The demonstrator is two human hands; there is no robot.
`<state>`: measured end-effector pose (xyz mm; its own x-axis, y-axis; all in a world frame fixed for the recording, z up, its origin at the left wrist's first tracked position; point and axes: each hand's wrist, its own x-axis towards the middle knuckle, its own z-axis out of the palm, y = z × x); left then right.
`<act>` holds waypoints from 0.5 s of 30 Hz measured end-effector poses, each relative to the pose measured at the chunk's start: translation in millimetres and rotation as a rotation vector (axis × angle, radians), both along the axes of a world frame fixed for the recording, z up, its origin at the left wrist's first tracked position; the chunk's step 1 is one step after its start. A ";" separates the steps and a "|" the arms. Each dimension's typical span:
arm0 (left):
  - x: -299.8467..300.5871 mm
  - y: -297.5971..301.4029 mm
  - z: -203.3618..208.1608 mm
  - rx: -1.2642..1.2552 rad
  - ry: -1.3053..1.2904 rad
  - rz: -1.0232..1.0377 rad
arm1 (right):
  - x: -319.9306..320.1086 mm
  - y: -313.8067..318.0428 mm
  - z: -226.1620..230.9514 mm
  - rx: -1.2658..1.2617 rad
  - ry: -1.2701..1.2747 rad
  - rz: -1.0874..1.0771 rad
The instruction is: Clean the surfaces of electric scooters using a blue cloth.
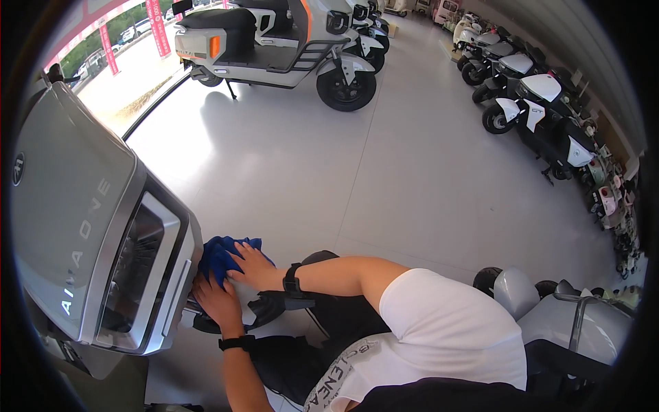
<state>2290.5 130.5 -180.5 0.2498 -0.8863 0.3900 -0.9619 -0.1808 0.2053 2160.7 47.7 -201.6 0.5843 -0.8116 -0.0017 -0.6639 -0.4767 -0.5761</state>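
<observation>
A crumpled blue cloth (218, 253) lies bunched against the lower right edge of a large grey vehicle (68, 199) on my left. My right hand (254, 269) reaches across from the right and grips the cloth from its right side, fingers partly spread over it. Just below, my left hand (217, 300) is on the cloth's lower end, close beside the vehicle's edge, with a fold of cloth between its fingers. Its fingertips are partly hidden. The vehicle's front carries a dark glossy panel (134, 268) in a silver frame.
A grey scooter (274, 55) with orange trim stands on its side stand ahead, others behind it. Several motorbikes (539, 113) line the right wall. Close behind my right arm is a silver two-wheeler (580, 319). Bright glass (147, 62) with red banners outside borders the far left.
</observation>
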 end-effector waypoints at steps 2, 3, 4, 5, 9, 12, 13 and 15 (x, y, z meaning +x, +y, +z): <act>-4.9 23.3 -18.7 -0.168 -0.078 -0.067 | -5.6 29.5 9.8 0.087 -0.008 0.055; -10.6 32.8 -23.5 -0.175 -0.076 -0.074 | -11.6 40.2 4.1 0.037 -0.016 0.050; -14.9 42.9 -30.0 -0.170 -0.052 -0.111 | -17.1 48.7 -2.7 0.005 -0.054 0.050; -16.1 47.1 -34.3 -0.164 -0.029 -0.147 | -20.3 50.5 -8.9 -0.024 -0.093 0.063; 1.1 42.0 -31.2 -0.115 -0.044 -0.196 | -12.7 38.1 -13.2 -0.123 -0.067 0.059; 12.5 26.2 -23.2 -0.142 -0.049 -0.151 | 5.8 18.7 1.3 0.019 -0.010 0.060; 15.2 18.4 -22.8 -0.129 -0.056 -0.110 | 10.6 9.1 0.4 -0.005 -0.003 0.042; 13.4 5.4 -11.5 -0.090 -0.055 -0.068 | 16.4 -10.4 -3.3 0.008 -0.005 0.027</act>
<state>2303.9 136.0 -192.1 0.1664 -0.8611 0.4804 -0.9815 -0.0977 0.1648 2177.1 37.3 -204.9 0.6062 -0.7953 -0.0049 -0.6479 -0.4903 -0.5830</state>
